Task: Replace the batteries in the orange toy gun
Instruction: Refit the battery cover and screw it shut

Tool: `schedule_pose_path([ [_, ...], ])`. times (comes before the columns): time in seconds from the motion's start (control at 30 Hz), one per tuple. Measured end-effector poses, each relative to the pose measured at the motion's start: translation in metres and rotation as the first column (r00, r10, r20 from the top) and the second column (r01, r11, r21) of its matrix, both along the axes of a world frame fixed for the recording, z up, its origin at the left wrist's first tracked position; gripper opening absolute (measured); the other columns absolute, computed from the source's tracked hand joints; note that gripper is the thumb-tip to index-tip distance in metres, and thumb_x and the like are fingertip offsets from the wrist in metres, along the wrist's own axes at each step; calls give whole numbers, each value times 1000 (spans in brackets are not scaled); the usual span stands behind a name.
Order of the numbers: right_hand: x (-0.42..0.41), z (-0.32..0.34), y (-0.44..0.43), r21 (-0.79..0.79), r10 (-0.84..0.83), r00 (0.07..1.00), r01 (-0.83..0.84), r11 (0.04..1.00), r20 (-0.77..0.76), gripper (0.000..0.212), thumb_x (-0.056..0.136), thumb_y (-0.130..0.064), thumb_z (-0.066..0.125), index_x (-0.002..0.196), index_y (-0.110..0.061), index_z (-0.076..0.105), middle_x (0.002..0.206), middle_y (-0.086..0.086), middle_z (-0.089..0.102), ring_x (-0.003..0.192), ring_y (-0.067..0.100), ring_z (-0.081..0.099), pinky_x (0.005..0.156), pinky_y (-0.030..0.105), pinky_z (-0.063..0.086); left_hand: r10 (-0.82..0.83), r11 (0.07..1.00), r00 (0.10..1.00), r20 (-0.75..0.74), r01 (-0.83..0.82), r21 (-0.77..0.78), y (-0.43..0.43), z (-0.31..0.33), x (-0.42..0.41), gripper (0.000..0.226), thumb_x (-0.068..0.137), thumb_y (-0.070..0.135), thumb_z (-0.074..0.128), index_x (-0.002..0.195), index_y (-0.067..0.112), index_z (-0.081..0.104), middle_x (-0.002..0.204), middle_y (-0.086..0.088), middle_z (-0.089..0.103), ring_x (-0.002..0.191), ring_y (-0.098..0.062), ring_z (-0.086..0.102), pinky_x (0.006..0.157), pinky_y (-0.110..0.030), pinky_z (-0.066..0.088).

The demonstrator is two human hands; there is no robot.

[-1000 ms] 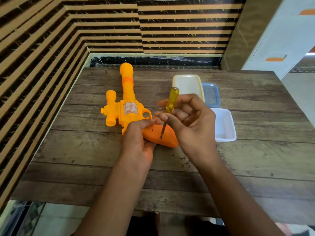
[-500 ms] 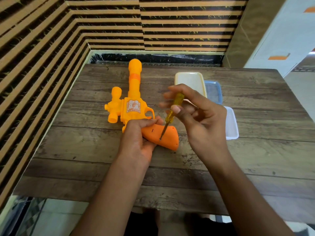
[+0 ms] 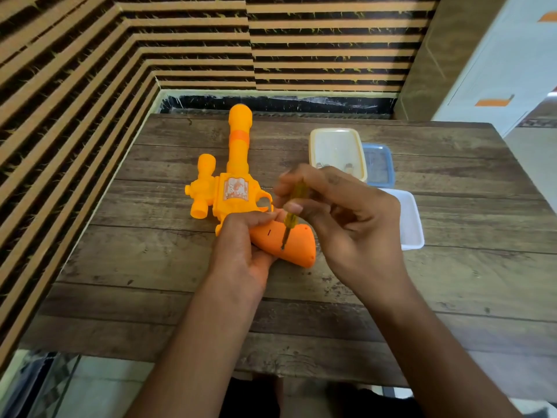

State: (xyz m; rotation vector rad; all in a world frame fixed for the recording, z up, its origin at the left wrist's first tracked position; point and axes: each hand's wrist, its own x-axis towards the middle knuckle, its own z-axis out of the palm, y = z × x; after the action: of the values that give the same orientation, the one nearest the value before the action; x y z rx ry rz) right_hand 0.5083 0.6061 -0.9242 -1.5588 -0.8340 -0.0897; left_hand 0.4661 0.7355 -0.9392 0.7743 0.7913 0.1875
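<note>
At the centre of the frame, the fingers [image 3: 313, 178] of the right hand [image 3: 346, 224] pinch the yellow handle of a screwdriver [image 3: 291, 220]. Its tip rests on the darker orange grip [image 3: 297, 247] of the toy gun [image 3: 235, 191]. The left hand [image 3: 241, 248] is curled round the gun where grip meets body, pinning it flat on the worktop [image 3: 150, 267], barrel towards the top of the frame. This looks like the opening step: loosening the screw of the battery cover. The next move calls for keeping the tip seated under downward pressure while the handle is twirled and the gun is kept from turning. Right of the hands lie a cream tub [image 3: 334, 146], a blue container [image 3: 379, 164] and a white tray [image 3: 411, 221]. The tub's contents are too blurred to name.
</note>
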Motion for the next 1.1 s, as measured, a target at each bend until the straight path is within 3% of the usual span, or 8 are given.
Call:
schedule_pose_path([
  [0.07,0,-1,2,-28,-56,997,57,998,45,23,87,0,82,107,-9,78,84,7,59,76,11,57,71,26,47,-5,1000,999,32,5,-3,-4,5,-2,22,62,0,61,59,13,78,76,-7,74,80,-24,70,78,-41,57],
  [0.17,0,1,4,-27,-45,996,47,999,71,16,90,-5,80,106,-9,78,85,5,56,76,7,54,73,19,41,12,1000,1000,15,-12,-16,-4,9,-3,29,72,-5,62,96,5,74,98,-16,75,95,-29,72,89,-49,58],
  [0.37,3,1,-2,-5,-11,1000,11,1000,3,28,92,10,71,111,-11,74,96,9,73,91,27,73,80,49,58,27,999,999,-47,-28,-16,0,2,1,28,88,-6,60,111,7,70,83,-10,77,104,-31,73,95,-54,57],
  [0.43,5,0,-1,-31,-62,998,62,998,26,27,89,2,78,110,-15,76,89,10,68,80,29,68,70,45,55,22,1000,999,-44,-23,-11,0,3,1,28,88,-6,60,112,5,69,78,-8,76,95,-28,75,94,-53,58],
  [0.57,7,1,-2,-61,-104,992,109,992,77,22,87,-9,85,108,-8,79,84,-1,54,71,9,54,68,23,45,-8,1000,999,-35,8,-4,-2,7,-1,23,90,-5,56,80,9,72,66,-4,75,80,-19,71,87,-45,56],
  [0.77,4,5,-8,-79,29,1000,-29,996,10,22,95,5,69,114,-2,74,106,8,75,99,23,75,84,50,59,12,1000,999,-45,-11,9,-1,5,0,39,88,-5,59,126,1,66,82,-8,76,88,-23,74,87,-48,59],
  [0.97,11,6,-4,-147,-96,985,117,982,141,24,88,-9,83,110,-15,78,85,5,59,71,18,60,65,40,54,4,1000,999,-43,-3,13,-5,9,0,20,91,-4,56,81,9,67,62,-3,74,69,-17,70,90,-47,55],
  [1.1,10,6,-6,-158,23,990,-1,987,139,24,94,-2,71,117,-8,73,101,6,70,90,18,68,76,41,58,19,1000,999,-43,-18,16,-4,8,-1,24,89,-3,58,108,5,70,84,-9,76,96,-27,73,90,-50,58],
])
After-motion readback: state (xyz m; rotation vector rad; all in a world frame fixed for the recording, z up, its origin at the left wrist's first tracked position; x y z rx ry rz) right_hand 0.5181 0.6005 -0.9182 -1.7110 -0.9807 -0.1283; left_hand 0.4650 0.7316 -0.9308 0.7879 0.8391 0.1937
